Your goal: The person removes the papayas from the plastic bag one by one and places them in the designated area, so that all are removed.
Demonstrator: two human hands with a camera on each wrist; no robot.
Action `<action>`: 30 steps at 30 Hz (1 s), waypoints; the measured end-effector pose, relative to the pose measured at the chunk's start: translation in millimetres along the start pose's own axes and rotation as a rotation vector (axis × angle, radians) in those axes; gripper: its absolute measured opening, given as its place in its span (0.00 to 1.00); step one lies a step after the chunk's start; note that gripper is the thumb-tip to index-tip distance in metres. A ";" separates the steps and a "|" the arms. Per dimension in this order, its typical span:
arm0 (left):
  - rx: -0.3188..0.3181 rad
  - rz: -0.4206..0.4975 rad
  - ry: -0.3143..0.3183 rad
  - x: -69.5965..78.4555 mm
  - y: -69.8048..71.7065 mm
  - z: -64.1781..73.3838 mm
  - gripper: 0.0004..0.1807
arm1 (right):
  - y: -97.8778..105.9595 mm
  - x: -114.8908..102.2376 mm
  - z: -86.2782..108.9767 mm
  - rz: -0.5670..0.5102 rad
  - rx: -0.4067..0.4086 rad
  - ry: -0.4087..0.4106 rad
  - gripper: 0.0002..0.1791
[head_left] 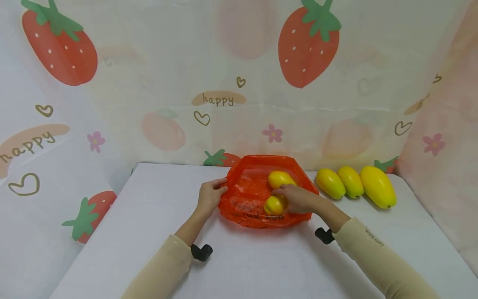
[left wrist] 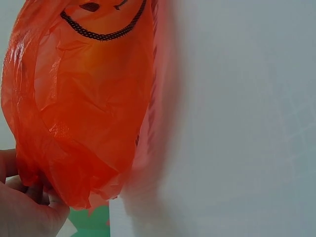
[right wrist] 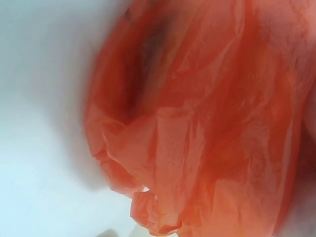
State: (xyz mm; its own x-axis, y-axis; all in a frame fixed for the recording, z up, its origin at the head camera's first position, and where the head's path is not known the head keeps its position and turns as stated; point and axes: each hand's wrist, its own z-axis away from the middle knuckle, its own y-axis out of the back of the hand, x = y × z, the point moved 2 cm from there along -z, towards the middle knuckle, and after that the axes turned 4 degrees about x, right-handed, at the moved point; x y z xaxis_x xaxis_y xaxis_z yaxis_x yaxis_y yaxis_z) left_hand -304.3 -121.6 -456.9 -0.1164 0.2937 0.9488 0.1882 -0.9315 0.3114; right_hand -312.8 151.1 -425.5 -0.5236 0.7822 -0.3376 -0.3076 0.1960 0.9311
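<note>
- Red plastic bag (head_left: 244, 187) is pinched at its left rim by the left hand (head_left: 210, 197); its mouth is best kept wide
- Inside it, the lower yellow fruit (head_left: 274, 206) appears gripped by the right hand (head_left: 298, 199); it should be moved gently, clear of the upper fruit (head_left: 281, 179)
- Counted: one bag, two fruits within, three beside it on the bench (head_left: 160, 199)

Bag (head_left: 244, 193): red translucent plastic, mouth open, just below centre of the head frame. Front fruit (head_left: 274, 205) and rear fruit (head_left: 280, 179): yellow, rounded, inside, right of middle.
</note>
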 end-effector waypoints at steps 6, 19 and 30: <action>-0.003 0.003 -0.010 -0.4 -0.6 -0.1 0.18 | 6.3 5.4 -0.7 -0.057 0.041 0.000 0.36; -0.005 0.005 -0.020 0.3 1.7 1.3 0.18 | 14.0 6.6 1.8 -0.119 0.067 -0.010 0.38; 0.003 0.009 -0.019 0.4 0.5 1.5 0.18 | 16.7 4.8 3.2 -0.132 0.088 -0.024 0.40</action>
State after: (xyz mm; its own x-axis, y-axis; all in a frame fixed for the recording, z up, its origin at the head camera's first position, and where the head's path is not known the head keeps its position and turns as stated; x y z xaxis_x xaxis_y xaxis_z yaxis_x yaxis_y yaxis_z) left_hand -302.8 -121.6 -456.3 -0.0963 0.2892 0.9524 0.1924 -0.9334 0.3029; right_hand -317.9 160.0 -411.1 -0.4641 0.7596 -0.4556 -0.3014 0.3482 0.8876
